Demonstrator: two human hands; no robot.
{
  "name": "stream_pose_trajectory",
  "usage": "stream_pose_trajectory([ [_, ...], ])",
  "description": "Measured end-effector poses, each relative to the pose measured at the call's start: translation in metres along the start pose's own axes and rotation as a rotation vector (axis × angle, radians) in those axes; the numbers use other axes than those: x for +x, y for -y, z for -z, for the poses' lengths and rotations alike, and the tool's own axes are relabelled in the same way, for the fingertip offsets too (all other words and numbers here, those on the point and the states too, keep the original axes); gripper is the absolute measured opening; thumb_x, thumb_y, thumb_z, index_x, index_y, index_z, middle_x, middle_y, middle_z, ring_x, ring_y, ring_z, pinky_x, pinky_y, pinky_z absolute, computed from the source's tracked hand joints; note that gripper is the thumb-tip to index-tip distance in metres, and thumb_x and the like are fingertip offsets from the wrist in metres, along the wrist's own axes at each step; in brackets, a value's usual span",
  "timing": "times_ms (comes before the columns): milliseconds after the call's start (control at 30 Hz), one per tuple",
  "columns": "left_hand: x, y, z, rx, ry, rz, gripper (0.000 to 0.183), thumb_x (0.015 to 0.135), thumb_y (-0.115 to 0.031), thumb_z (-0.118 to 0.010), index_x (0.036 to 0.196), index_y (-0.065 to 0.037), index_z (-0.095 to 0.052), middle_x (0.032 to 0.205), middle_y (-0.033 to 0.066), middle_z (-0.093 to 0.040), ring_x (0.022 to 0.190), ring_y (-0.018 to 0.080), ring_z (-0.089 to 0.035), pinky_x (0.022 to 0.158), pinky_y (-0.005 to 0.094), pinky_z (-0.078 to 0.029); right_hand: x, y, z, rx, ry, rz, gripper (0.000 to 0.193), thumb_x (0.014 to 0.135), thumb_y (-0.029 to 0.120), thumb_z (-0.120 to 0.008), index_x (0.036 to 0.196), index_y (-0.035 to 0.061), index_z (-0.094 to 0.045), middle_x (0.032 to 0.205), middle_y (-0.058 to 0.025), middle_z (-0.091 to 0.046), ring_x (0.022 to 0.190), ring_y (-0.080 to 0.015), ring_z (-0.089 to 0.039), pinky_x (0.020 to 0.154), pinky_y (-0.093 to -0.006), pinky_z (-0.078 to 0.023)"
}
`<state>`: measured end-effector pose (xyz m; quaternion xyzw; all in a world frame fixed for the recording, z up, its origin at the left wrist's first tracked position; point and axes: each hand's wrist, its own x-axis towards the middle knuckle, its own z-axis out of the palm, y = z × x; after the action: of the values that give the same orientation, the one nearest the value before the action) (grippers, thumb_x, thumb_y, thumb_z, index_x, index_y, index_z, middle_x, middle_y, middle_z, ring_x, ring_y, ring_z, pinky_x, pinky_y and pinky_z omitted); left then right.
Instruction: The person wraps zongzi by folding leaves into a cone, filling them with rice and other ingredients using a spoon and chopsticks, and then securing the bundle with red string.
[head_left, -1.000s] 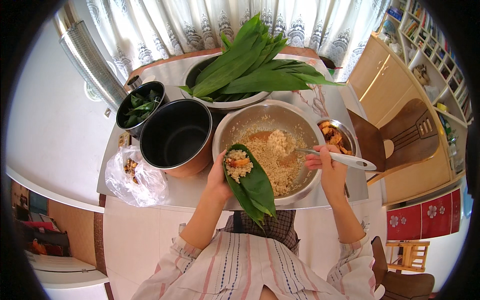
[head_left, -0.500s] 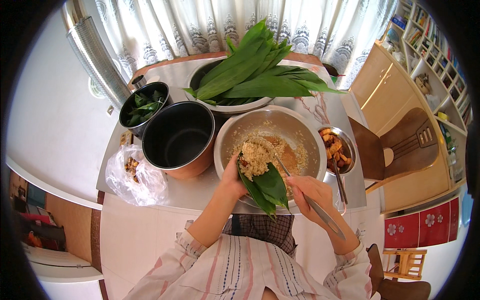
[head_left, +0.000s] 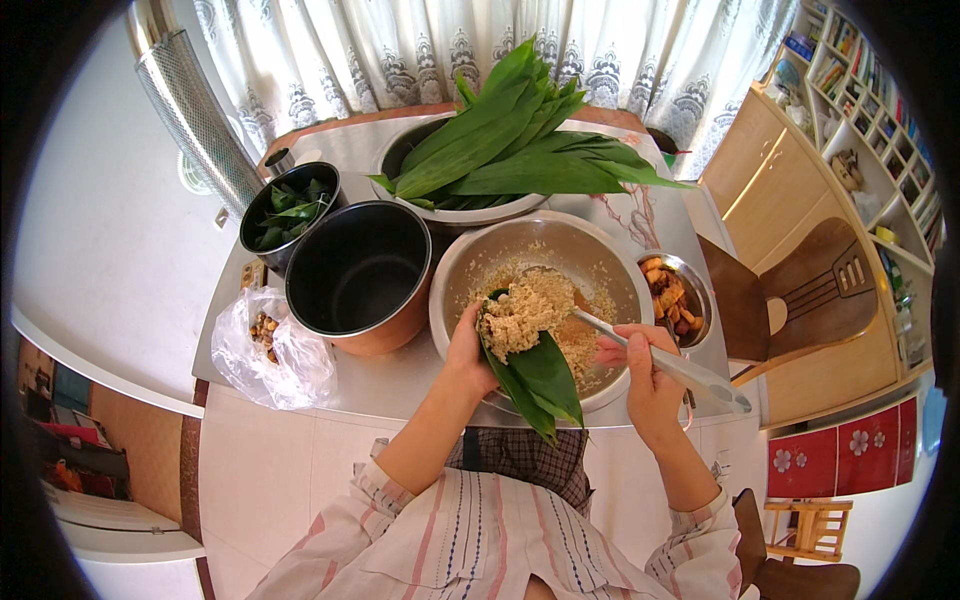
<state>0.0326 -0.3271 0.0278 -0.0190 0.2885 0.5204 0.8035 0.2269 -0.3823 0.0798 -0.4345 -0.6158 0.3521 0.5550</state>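
My left hand is wrapped round folded long green leaves, whose tips hang down toward me. Grains of pale rice are heaped in the top of that leaf cone. With closed fingers my right hand grips a metal spoon by its long handle, which slants up-left to the heap. Rice covers most of the spoon's head. Both hands are over the near rim of a wide steel bowl, where more loose rice lies with a brownish patch.
Behind the bowl, a basin holds a pile of long green leaves. Left stand a deep dark-lined pot, a smaller pot with leaf-wrapped pieces, and a clear plastic bag. A dish of browned chunks is at right.
The spoon has turned and its handle has swung right and up with my right hand. Rice on the leaf now spreads toward the right. My left hand stays nearly still.
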Motion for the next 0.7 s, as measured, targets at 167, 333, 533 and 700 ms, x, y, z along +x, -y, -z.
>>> stream_pose_trajectory([
  [167, 0.001, -0.002, -0.006, 0.074, -0.059, 0.012, 0.054, 0.091, -0.049, -0.034, 0.124, -0.009, -0.050, 0.124, 0.0137, -0.053, 0.111, 0.0314, -0.051, 0.099, 0.0483, -0.038, 0.007, 0.000, -0.001, 0.078, -0.108, -0.030, 0.027, 0.097, 0.019, -0.039, 0.098, -0.0044, -0.052, 0.082, -0.0167, -0.065, 0.067, -0.0171, -0.065, 0.063, -0.0266, -0.053],
  [333, 0.002, -0.002, -0.009, 0.072, -0.096, 0.087, 0.061, 0.090, -0.057, -0.032, 0.124, -0.009, -0.050, 0.125, 0.0136, -0.052, 0.112, 0.0317, -0.050, 0.099, 0.0493, -0.037, 0.014, -0.013, 0.012, 0.239, -0.249, -0.076, 0.023, 0.096, 0.015, -0.043, 0.102, -0.0055, -0.051, 0.087, -0.0167, -0.064, 0.071, -0.0174, -0.064, 0.065, -0.0253, -0.052],
  [533, -0.001, -0.001, -0.006, 0.097, -0.098, 0.077, 0.064, 0.088, -0.060, -0.033, 0.122, -0.008, -0.051, 0.122, 0.0134, -0.054, 0.109, 0.0311, -0.052, 0.097, 0.0488, -0.038, 0.014, -0.049, 0.022, -0.676, 0.467, 0.446, 0.028, 0.082, 0.006, -0.058, 0.108, 0.0000, -0.054, 0.103, -0.0124, -0.061, 0.087, -0.0232, -0.061, 0.073, -0.0319, -0.051],
  [700, -0.002, -0.003, -0.003, 0.092, -0.083, 0.094, 0.064, 0.088, -0.059, -0.034, 0.121, -0.007, -0.051, 0.120, 0.0130, -0.055, 0.107, 0.0296, -0.054, 0.096, 0.0469, -0.041, 0.016, -0.046, 0.027, -0.840, 0.398, 0.575, 0.040, 0.073, -0.001, -0.061, 0.113, 0.0052, -0.057, 0.108, -0.0153, -0.060, 0.090, -0.0292, -0.060, 0.072, -0.0342, -0.051],
])
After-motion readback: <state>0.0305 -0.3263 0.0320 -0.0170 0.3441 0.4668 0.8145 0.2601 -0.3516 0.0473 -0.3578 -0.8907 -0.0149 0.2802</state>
